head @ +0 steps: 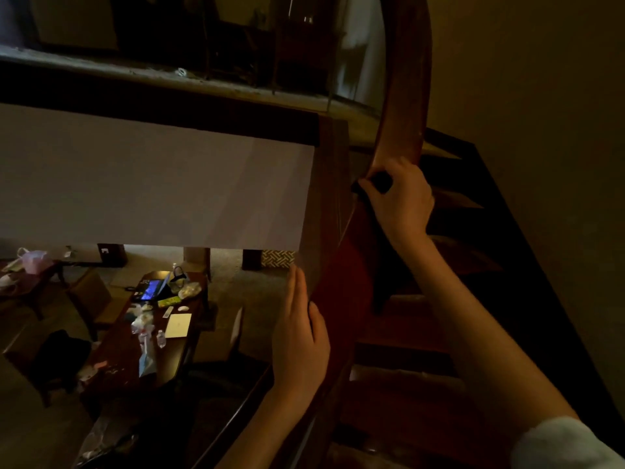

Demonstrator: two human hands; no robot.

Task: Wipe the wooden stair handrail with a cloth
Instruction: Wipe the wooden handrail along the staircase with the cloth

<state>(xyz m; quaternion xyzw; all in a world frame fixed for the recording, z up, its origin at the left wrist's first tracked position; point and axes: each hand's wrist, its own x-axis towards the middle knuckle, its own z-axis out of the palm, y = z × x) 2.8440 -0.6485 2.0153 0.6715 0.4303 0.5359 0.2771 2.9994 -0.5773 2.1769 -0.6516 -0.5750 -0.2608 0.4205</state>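
A dark table [115, 348] carries an open laptop [151, 288] at its far end. A pale paper [178, 325] lies near its right edge, with a small bottle [161, 338] just beside it.

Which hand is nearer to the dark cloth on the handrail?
The right. The right hand grips the cloth against the handrail. The left hand rests with straight fingers on the handrail's side lower down, apart from the cloth.

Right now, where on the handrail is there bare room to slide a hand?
The handrail is bare above the right hand, which grips the cloth, and between it and the left hand. The table below is crowded.
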